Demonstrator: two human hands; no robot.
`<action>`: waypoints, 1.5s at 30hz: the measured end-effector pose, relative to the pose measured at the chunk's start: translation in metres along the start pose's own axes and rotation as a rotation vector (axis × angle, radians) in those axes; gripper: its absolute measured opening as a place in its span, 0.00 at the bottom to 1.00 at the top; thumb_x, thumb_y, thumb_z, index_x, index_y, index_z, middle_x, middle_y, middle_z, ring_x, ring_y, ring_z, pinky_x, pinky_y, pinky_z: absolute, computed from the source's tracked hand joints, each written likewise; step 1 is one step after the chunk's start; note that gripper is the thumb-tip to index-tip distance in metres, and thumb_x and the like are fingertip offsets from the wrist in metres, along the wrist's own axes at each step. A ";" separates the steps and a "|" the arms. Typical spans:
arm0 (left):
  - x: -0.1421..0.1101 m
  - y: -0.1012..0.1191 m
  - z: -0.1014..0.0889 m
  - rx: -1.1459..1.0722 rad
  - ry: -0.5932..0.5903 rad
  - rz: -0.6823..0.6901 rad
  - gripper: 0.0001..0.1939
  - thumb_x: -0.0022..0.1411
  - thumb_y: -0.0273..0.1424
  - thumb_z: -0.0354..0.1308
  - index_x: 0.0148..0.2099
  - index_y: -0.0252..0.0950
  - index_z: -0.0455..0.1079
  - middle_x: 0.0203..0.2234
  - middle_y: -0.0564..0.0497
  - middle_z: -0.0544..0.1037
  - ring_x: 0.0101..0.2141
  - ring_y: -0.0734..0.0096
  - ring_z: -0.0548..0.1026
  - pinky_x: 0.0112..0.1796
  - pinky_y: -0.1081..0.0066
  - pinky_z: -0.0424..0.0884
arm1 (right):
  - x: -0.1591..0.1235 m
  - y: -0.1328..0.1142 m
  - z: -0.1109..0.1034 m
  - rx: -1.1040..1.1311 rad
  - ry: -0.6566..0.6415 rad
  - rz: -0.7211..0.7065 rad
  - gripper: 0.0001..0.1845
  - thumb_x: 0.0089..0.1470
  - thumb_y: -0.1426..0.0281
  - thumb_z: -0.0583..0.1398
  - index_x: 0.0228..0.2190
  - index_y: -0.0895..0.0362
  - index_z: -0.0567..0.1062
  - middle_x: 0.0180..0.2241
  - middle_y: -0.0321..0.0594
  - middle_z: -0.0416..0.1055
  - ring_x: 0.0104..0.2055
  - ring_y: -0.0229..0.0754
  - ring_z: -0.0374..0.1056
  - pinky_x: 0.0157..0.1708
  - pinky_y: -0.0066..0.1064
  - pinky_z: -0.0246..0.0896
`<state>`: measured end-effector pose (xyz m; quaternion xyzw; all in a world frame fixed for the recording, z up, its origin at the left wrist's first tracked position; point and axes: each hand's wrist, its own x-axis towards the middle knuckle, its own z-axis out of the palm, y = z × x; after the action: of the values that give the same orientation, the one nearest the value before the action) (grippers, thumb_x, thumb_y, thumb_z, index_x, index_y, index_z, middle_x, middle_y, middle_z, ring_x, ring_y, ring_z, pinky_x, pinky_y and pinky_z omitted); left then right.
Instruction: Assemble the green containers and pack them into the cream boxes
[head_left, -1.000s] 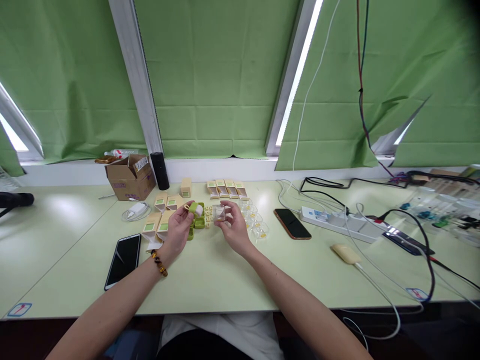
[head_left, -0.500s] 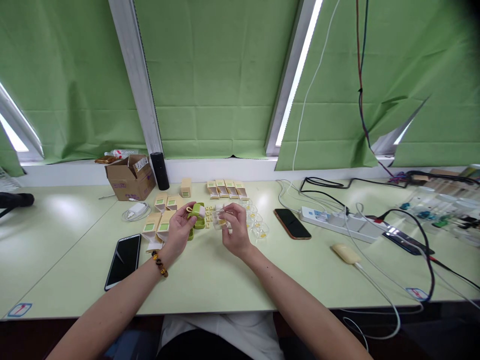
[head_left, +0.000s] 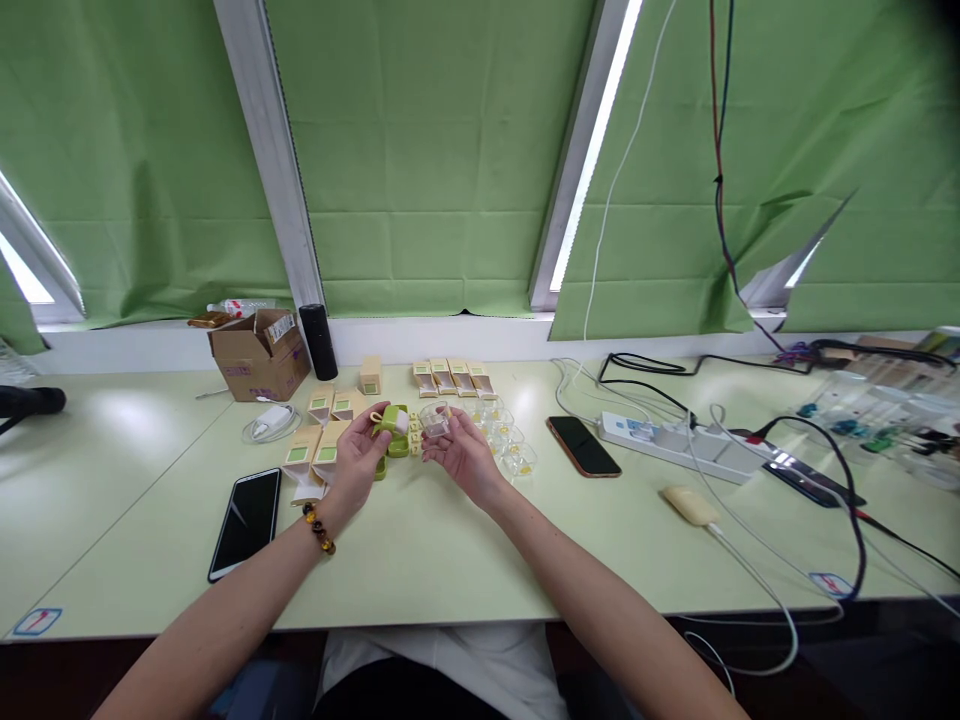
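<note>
Just right of the green case [head_left: 388,416], apart from it, the right hand [head_left: 471,462] holds a clear cup [head_left: 433,420]; the left hand [head_left: 357,458], left of that case, pinches it, its white end [head_left: 403,424] toward the cup. Fingers partly cover both; the cup's long axis is hard to make out.

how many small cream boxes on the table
9: four back boxes, one lone box left of those, four front boxes by the left hand, which may hide more.
</note>
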<state>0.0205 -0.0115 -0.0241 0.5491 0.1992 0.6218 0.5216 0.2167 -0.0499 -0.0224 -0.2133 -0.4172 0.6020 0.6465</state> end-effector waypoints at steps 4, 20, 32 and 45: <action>0.000 -0.001 -0.001 0.011 -0.013 0.004 0.28 0.60 0.37 0.74 0.61 0.39 0.75 0.54 0.42 0.80 0.53 0.62 0.79 0.52 0.66 0.77 | 0.002 0.006 -0.003 -0.027 -0.014 0.104 0.27 0.57 0.46 0.69 0.45 0.52 0.71 0.30 0.38 0.79 0.29 0.41 0.74 0.31 0.34 0.72; -0.004 0.003 0.004 0.157 -0.086 -0.001 0.27 0.60 0.38 0.73 0.60 0.38 0.76 0.59 0.41 0.77 0.55 0.58 0.78 0.54 0.62 0.77 | -0.002 0.013 0.002 -0.138 -0.072 0.107 0.28 0.54 0.49 0.72 0.45 0.52 0.72 0.32 0.34 0.78 0.30 0.39 0.76 0.31 0.33 0.74; -0.005 -0.002 -0.001 0.220 -0.108 0.008 0.29 0.61 0.39 0.73 0.62 0.37 0.74 0.60 0.39 0.77 0.55 0.57 0.78 0.52 0.63 0.77 | -0.004 0.012 0.009 -0.116 -0.041 0.084 0.28 0.52 0.53 0.74 0.45 0.53 0.72 0.34 0.36 0.80 0.33 0.41 0.79 0.34 0.35 0.76; -0.001 -0.007 0.001 -0.014 -0.025 -0.121 0.27 0.55 0.38 0.77 0.55 0.36 0.79 0.56 0.40 0.81 0.52 0.59 0.81 0.52 0.63 0.77 | -0.006 0.011 0.014 -0.103 -0.081 0.096 0.28 0.51 0.53 0.75 0.42 0.52 0.69 0.35 0.37 0.82 0.35 0.44 0.82 0.37 0.37 0.77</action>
<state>0.0245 -0.0101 -0.0299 0.5401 0.2214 0.5836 0.5646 0.1997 -0.0571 -0.0249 -0.2416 -0.4626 0.6182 0.5878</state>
